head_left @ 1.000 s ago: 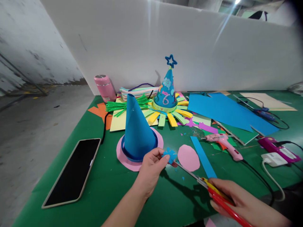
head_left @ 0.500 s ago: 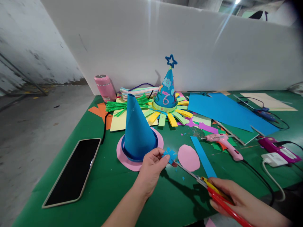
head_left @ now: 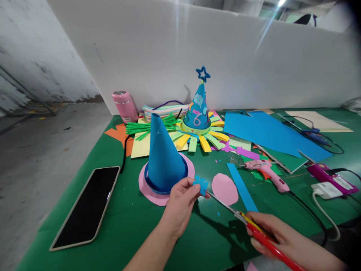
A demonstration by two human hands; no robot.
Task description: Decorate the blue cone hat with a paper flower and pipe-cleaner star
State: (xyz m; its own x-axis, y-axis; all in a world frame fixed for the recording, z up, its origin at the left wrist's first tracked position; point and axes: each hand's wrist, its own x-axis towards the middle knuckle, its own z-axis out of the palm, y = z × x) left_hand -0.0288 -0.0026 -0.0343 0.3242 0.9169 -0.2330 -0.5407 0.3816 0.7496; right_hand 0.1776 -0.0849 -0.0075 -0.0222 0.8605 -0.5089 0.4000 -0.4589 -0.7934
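Between thumb and fingers, my left hand (head_left: 182, 201) pinches a small blue paper flower (head_left: 201, 185) with notched edges. My right hand (head_left: 275, 231) is wrapped round the red and yellow handles of the scissors (head_left: 261, 235). Their blades point left, and the tips are at the flower's lower right edge. Just behind my left hand stands a plain blue paper cone (head_left: 163, 158) on a pink paper disc (head_left: 152, 195). A pink paper circle (head_left: 225, 189) and a blue paper strip (head_left: 242, 188) lie to the right of the flower.
A decorated blue cone hat (head_left: 199, 109) with a star stands farther back. Left lies a phone (head_left: 87, 207); behind are green pipe cleaners (head_left: 141, 127) and a pink bottle (head_left: 125, 106). On the right are a pink glue gun (head_left: 267, 173), its cable and blue sheets (head_left: 262, 130).
The blue flower has turned in my left hand and shifted slightly left. The scissors stay near its edge, almost in the same place.
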